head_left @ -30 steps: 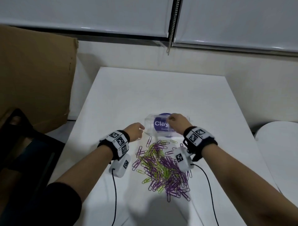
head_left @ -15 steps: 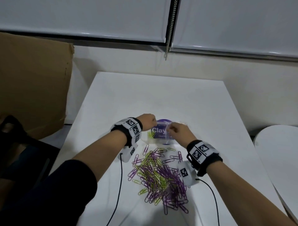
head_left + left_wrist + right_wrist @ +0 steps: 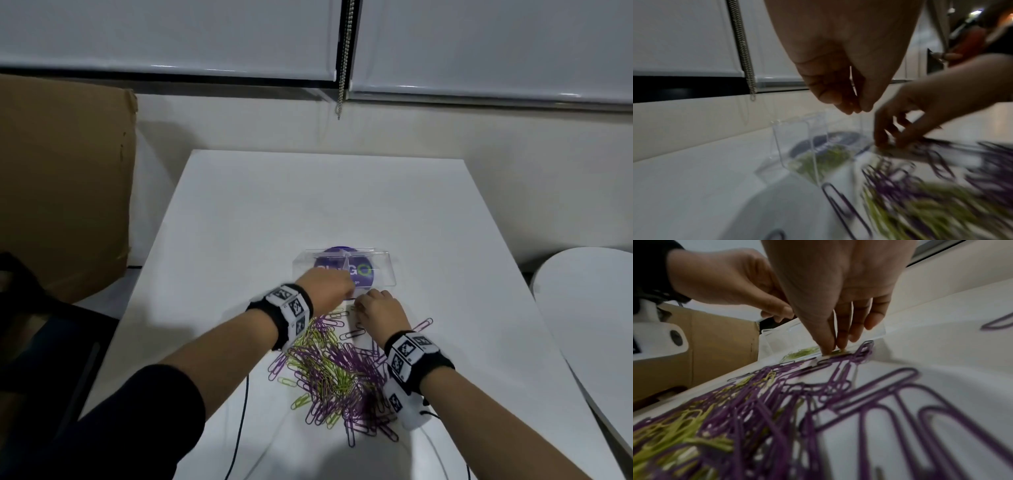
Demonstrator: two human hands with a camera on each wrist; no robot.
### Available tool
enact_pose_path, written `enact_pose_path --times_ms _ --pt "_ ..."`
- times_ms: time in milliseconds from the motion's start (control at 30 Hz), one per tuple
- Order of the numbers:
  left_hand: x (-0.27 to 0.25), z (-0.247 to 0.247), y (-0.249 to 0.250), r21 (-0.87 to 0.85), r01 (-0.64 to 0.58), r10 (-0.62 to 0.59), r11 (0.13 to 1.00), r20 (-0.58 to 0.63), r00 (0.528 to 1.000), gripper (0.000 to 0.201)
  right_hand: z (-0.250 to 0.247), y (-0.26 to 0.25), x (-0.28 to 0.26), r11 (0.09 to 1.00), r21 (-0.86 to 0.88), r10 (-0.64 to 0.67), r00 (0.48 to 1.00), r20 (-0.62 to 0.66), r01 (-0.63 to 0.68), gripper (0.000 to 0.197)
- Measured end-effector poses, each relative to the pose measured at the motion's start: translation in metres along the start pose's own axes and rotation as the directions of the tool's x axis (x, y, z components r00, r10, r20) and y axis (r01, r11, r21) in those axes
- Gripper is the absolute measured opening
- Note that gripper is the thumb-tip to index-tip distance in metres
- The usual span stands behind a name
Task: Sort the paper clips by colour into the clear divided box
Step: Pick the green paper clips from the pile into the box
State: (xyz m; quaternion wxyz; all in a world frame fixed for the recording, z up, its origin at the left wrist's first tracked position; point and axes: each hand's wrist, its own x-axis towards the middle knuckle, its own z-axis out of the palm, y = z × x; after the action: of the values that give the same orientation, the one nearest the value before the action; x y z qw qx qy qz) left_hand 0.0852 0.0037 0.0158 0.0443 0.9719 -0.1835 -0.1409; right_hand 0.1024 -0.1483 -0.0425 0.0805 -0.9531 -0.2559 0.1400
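Head view: clear divided box on white table, just beyond mixed purple and green paper clips; near-left compartment covered by left hand. Left wrist view: left fingertips bunched together over box, anything pinched too blurred to tell; green clips inside. Right wrist view: right hand, fingers down and close together, touching clips at pile's far edge; grip unclear.

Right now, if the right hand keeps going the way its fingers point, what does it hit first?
Probably the near edge of the clear divided box: the right hand points down and forward, fingertips already at the purple paper clips against it. Depth is unclear.
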Motion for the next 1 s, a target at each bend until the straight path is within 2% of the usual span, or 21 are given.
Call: enact_pose_path --times_ms 33,100,267,433,600,700,767,833,867,933,1000 --pt "-0.002 0.01 0.005 0.031 -0.016 0.014 0.999 0.044 0.999 0.026 0.001 -0.002 0.001 1.0 -0.016 0.013 1.0 0.005 -0.013 0.028" --pt "-0.005 0.027 0.012 0.04 0.032 -0.035 0.999 0.086 0.996 0.025 0.001 -0.005 0.001 0.998 -0.022 0.058 0.998 0.029 -0.057 0.027" --pt "-0.003 0.046 0.02 -0.091 0.259 -0.257 0.962 0.037 0.966 0.034 -0.003 -0.009 0.001 0.982 0.019 0.183 0.976 0.119 -0.186 0.024" --pt "0.001 0.042 0.028 -0.059 0.371 -0.366 0.927 0.081 0.927 0.028 -0.005 -0.009 -0.008 0.985 -0.003 0.169 0.963 0.209 -0.172 0.026" --pt "-0.002 0.046 0.025 -0.079 0.415 -0.397 0.907 0.176 0.901 0.024 -0.007 -0.009 -0.016 0.986 0.039 0.149 0.965 0.216 -0.161 0.024" --pt "-0.011 0.042 0.02 -0.249 0.4 -0.381 0.882 0.12 0.917 0.021 -0.009 -0.01 -0.018 0.99 0.079 0.105 0.979 0.174 -0.121 0.015" --pt "-0.019 0.037 0.014 -0.415 0.388 -0.392 0.823 0.079 0.917 0.017 -0.012 -0.008 -0.019 0.979 0.158 0.108 0.983 0.146 -0.131 0.022" --pt "-0.03 0.032 0.007 -0.543 0.381 -0.422 0.748 0.053 0.905 0.012 -0.016 -0.008 -0.02 0.949 0.282 0.107 0.986 0.13 -0.14 0.01" --pt "-0.037 0.03 0.002 -0.572 0.386 -0.44 0.724 0.048 0.897 0.013 -0.018 -0.009 -0.021 0.928 0.343 0.097 0.985 0.145 -0.142 0.012" --pt "-0.05 0.031 -0.009 -0.564 0.422 -0.47 0.71 0.066 0.88 0.019 -0.021 -0.012 -0.021 0.909 0.395 0.063 0.979 0.191 -0.136 0.025" --pt "-0.064 0.035 -0.021 -0.495 0.475 -0.497 0.728 0.098 0.862 0.023 -0.022 -0.016 -0.019 0.925 0.359 0.051 0.977 0.208 -0.125 0.03"
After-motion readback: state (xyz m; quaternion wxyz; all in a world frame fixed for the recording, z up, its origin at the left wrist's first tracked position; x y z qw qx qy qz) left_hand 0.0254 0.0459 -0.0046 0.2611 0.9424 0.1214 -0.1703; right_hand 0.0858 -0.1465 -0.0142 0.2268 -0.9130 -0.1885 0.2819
